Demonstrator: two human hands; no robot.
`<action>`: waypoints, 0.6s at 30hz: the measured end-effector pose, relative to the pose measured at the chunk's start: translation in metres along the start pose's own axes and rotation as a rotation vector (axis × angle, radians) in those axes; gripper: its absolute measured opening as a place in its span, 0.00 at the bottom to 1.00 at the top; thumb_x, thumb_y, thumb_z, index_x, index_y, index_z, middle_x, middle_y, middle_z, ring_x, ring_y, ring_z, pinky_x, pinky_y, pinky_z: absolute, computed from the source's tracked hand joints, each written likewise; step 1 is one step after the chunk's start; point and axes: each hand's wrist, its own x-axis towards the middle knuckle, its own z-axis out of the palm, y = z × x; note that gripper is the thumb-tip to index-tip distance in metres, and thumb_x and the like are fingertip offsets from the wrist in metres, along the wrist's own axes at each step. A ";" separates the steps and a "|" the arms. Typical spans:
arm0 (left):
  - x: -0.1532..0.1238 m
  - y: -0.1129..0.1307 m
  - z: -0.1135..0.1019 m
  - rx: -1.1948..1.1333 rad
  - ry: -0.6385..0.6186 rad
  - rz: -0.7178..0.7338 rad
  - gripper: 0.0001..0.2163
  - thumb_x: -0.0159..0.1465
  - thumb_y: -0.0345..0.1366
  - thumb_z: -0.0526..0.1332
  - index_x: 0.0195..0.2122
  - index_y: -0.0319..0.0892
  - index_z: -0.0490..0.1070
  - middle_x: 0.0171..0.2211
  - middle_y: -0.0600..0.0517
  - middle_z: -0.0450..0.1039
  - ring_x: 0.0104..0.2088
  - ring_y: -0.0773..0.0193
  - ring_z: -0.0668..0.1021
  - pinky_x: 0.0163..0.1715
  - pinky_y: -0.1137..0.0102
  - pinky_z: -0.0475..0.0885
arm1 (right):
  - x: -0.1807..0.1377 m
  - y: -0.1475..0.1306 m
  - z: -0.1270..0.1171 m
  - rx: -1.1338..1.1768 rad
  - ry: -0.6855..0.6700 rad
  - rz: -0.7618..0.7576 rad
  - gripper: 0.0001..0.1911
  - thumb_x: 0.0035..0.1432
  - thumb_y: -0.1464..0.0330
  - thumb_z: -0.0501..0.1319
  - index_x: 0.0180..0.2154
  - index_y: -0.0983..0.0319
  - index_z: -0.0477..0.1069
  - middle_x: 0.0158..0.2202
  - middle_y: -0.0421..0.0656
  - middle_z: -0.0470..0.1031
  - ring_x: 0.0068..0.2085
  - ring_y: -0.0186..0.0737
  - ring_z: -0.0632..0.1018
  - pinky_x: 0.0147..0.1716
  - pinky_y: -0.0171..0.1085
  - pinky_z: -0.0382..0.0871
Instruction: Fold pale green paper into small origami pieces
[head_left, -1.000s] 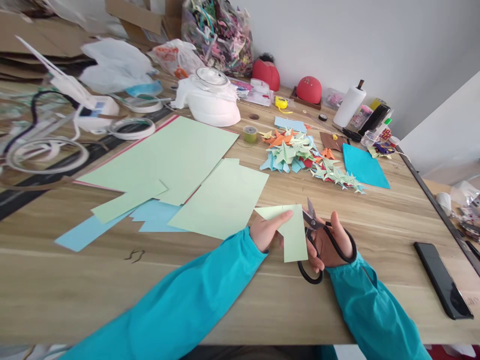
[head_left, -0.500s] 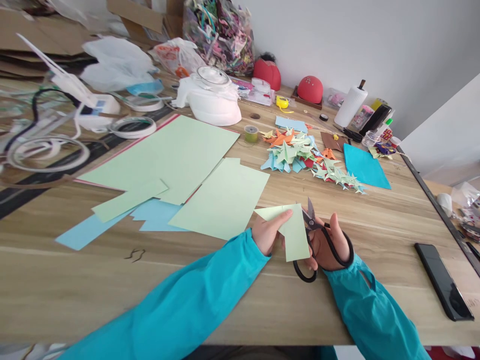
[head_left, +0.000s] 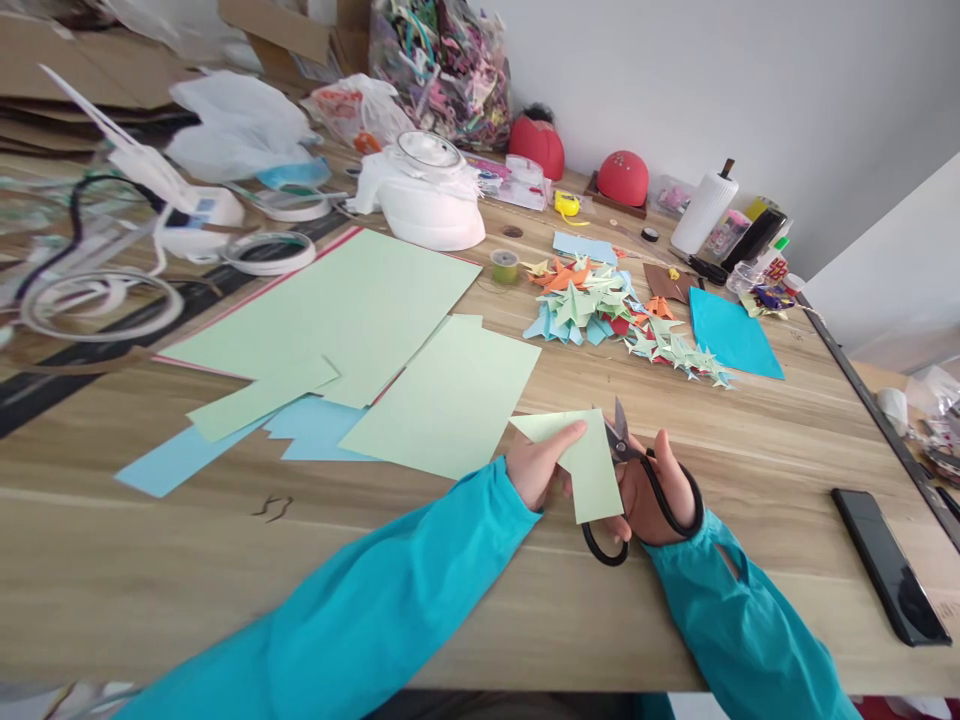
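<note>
The left hand's (head_left: 534,468) grip is pinched on an angular pale green paper piece (head_left: 596,480), its thumb laid along the upper part, presumably to keep it flat and steady. The piece is held up above the desk (head_left: 187,570), its tail pointing towards the wearer. The right hand's (head_left: 664,505) grip is around the scissors (head_left: 622,450), one black handle loop passing round the thumb. The blades seem parted at the paper's right edge; with the paper covering part of them, I cannot tell whether it lies between them.

Beyond the left sleeve lie a pale green sheet (head_left: 450,400), a larger green sheet (head_left: 330,300) and a blue strip (head_left: 169,467), overlapping other papers. Past the scissors is a heap of folded paper stars (head_left: 581,305) beside a turquoise square (head_left: 735,335). A smartphone (head_left: 891,565) rests well right of the hands. Nothing visible seems to obstruct either hand.
</note>
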 end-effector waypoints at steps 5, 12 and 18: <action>0.000 0.001 0.001 -0.013 -0.008 0.027 0.17 0.53 0.44 0.62 0.35 0.34 0.76 0.16 0.52 0.69 0.13 0.69 0.67 0.16 0.72 0.64 | 0.000 0.000 -0.001 0.018 -0.013 0.008 0.37 0.57 0.45 0.29 0.62 0.54 0.40 0.34 0.47 0.77 0.13 0.33 0.69 0.13 0.34 0.64; 0.001 -0.001 0.002 -0.038 0.090 0.028 0.18 0.49 0.45 0.65 0.34 0.34 0.76 0.25 0.46 0.76 0.22 0.61 0.74 0.15 0.73 0.64 | 0.001 0.003 0.000 -0.024 0.060 -0.001 0.39 0.55 0.42 0.30 0.62 0.54 0.44 0.28 0.43 0.77 0.13 0.35 0.70 0.13 0.34 0.63; -0.002 -0.001 0.001 -0.079 0.031 0.056 0.16 0.53 0.43 0.62 0.36 0.35 0.76 0.29 0.45 0.78 0.27 0.58 0.78 0.22 0.70 0.71 | 0.001 0.002 0.004 -0.004 0.056 -0.027 0.39 0.55 0.42 0.31 0.62 0.53 0.46 0.27 0.42 0.76 0.13 0.35 0.70 0.11 0.33 0.62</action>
